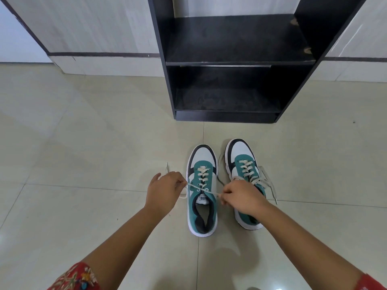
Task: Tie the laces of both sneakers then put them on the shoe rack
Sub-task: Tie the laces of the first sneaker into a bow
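Two teal, white and black sneakers stand side by side on the floor, toes toward the rack. My left hand point(165, 190) pinches one cream lace end of the left sneaker point(202, 204) and pulls it out to the left. My right hand point(243, 198) grips the other lace end of that shoe, drawn taut across its tongue. This hand covers part of the right sneaker point(244, 164), whose laces lie loose over its right side onto the floor. The black shoe rack point(230, 61) stands just beyond the shoes, its two visible shelves bare.
Pale glossy floor tiles point(83, 164) spread to both sides of the shoes. A light wall with a dark stripe point(94, 54) runs behind the rack. Red embroidered sleeves show at the bottom corners.
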The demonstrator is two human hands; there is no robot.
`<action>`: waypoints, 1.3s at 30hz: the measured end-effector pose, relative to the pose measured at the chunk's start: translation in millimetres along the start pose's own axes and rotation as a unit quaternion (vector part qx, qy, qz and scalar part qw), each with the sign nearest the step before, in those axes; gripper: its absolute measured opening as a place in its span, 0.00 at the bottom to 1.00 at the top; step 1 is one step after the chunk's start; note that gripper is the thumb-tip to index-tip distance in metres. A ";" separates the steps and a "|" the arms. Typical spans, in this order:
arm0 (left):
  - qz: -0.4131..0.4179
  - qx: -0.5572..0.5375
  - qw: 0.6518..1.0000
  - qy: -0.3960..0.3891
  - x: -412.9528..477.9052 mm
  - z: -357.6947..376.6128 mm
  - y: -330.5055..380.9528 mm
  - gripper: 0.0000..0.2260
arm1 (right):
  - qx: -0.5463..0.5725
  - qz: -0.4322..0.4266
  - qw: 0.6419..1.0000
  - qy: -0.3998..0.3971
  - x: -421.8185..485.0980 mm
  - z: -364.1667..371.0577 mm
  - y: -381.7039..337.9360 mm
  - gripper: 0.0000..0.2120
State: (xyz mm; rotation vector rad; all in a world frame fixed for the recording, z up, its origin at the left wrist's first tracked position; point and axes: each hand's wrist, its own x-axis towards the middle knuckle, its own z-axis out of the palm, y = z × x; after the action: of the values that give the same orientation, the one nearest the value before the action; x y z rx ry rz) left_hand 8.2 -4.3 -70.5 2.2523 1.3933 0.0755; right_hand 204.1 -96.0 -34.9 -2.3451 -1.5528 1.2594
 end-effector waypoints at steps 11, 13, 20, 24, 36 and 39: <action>-0.107 -0.271 0.953 -0.087 2.0 -14.4 1.9 0.15 | 0.363 -0.082 0.927 0.039 5.2 10.0 -1.9 0.15; -0.123 -0.363 0.920 -0.079 2.9 -23.6 12.0 0.17 | 0.419 -0.088 0.902 0.059 7.9 11.1 -9.6 0.15; -0.088 -0.455 0.884 -0.065 5.5 -34.2 31.7 0.18 | 0.544 -0.106 0.831 0.044 7.6 5.2 -30.9 0.15; -0.043 -0.465 0.883 -0.049 4.0 -37.0 36.5 0.15 | 0.557 -0.103 0.824 0.034 8.9 6.6 -29.0 0.13; 0.032 -0.483 0.853 -0.193 1.8 -34.3 35.6 0.12 | 0.520 -0.114 0.845 0.051 31.8 18.2 -27.6 0.08; -0.029 -0.513 0.836 -0.191 5.7 -34.4 32.6 0.18 | 0.501 -0.173 0.846 0.049 31.3 19.0 -29.1 0.06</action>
State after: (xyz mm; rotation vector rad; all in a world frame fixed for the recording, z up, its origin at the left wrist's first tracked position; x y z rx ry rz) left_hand 27.7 1.7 -27.4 1.2242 0.8599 0.2644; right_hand 175.2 -63.9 -52.7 -1.3571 -0.8501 1.3437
